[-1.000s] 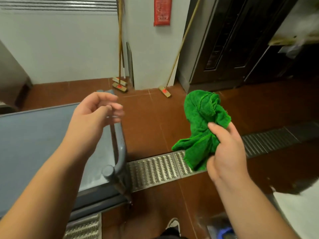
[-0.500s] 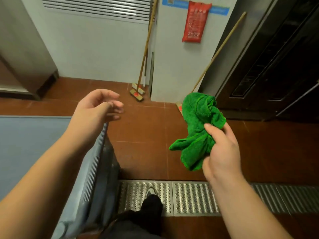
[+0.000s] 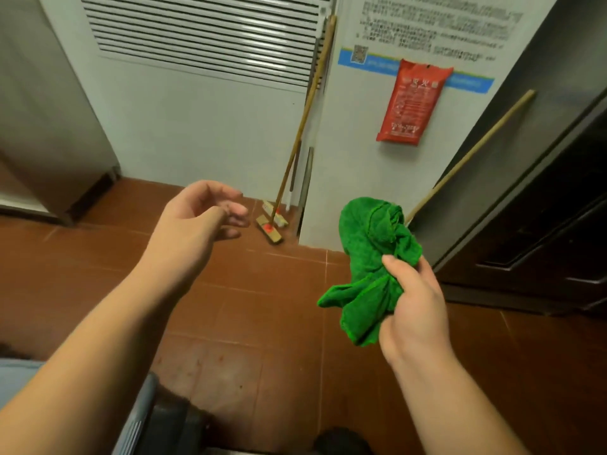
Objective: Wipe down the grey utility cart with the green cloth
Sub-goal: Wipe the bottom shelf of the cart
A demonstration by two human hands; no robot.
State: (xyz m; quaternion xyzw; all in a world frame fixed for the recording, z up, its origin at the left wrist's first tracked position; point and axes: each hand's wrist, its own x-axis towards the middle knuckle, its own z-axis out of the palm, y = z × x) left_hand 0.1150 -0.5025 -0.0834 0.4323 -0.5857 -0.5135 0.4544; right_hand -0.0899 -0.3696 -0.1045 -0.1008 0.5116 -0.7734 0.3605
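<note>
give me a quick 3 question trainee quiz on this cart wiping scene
1. True or false: the green cloth is spread flat on the cart.
2. Which of the two hands holds the cloth: A left, B right?
3. Fill in: the red pouch hangs on the ____.

Key:
1. False. It is bunched up in the air, over the floor.
2. B. The right hand grips it; the left hand is open and holds nothing.
3. Wall, right of the broom leaning in the corner.
</note>
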